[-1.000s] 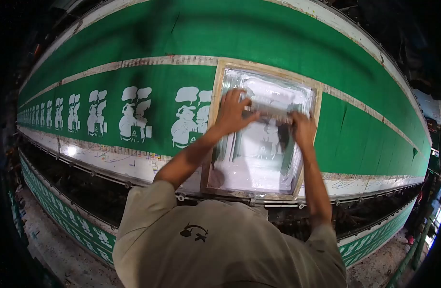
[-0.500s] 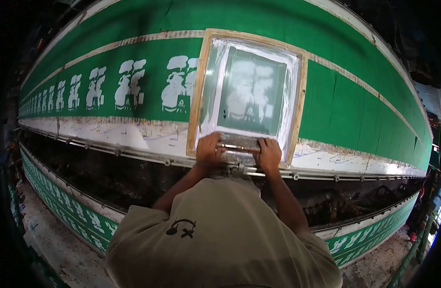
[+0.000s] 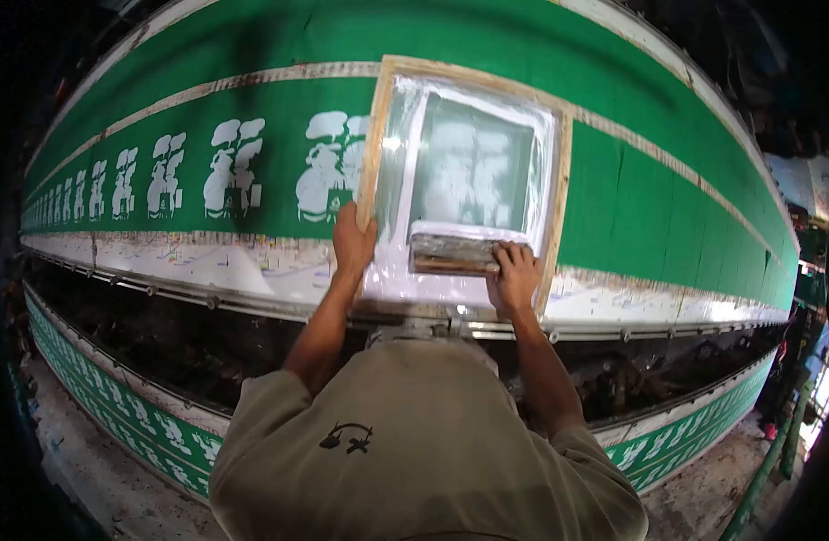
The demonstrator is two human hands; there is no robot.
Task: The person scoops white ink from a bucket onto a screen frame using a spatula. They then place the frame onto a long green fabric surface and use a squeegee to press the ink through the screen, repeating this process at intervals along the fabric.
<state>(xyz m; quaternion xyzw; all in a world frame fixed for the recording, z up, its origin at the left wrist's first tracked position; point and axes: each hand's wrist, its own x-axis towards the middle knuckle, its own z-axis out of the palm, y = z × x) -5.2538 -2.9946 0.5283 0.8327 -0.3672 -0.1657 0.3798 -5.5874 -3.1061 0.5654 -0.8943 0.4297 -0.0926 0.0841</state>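
A wooden-framed printing screen (image 3: 566,171) lies over the green fabric (image 3: 667,212), and white ink coats its mesh border. On the frame's left side rail, near the lower corner, my left hand (image 3: 352,242) is closed round the wood. My right hand (image 3: 515,276) has its fingers over the right end of a squeegee (image 3: 452,254), which rests across the lower part of the screen. White ink lines the squeegee's far edge. Through the mesh a pale printed figure shows. My left thumb and the underside of the right palm are partly hidden.
White figure prints (image 3: 233,169) run in a row to the left of the screen. A metal rail (image 3: 604,334) with stops follows the table's near edge. Behind me, another long table (image 3: 99,388) carries printed green fabric. Green pipes (image 3: 764,469) stand at right.
My left hand has let go of the squeegee and moved left onto the frame's side rail. The right hand stays on the squeegee, now at its right end.
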